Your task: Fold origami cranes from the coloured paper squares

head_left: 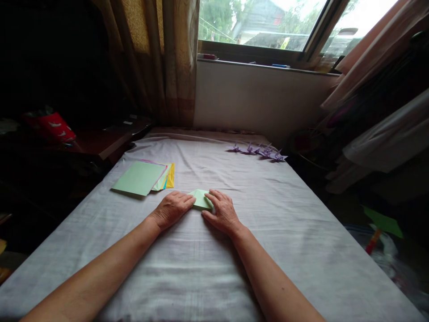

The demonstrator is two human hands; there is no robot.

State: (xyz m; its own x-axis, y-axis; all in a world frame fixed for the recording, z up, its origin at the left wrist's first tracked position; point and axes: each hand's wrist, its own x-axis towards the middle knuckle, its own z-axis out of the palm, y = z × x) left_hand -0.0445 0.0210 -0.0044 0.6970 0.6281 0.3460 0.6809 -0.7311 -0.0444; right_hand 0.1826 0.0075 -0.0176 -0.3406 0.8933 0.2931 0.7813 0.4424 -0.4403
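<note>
Light-green folded paper piece point(201, 198) lies mid-cloth, long axis running ten to four o'clock, between both flat, ungripping hands: left hand point(171, 209) touching at nine o'clock, right hand point(221, 213) pressing its four o'clock edge, equally near.

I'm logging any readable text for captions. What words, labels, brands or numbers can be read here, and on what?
None can be read.
The folded green paper under the left hand and right hand is blank.
The paper stack shows no print.
The red package has white marks, too blurred to read.
</note>
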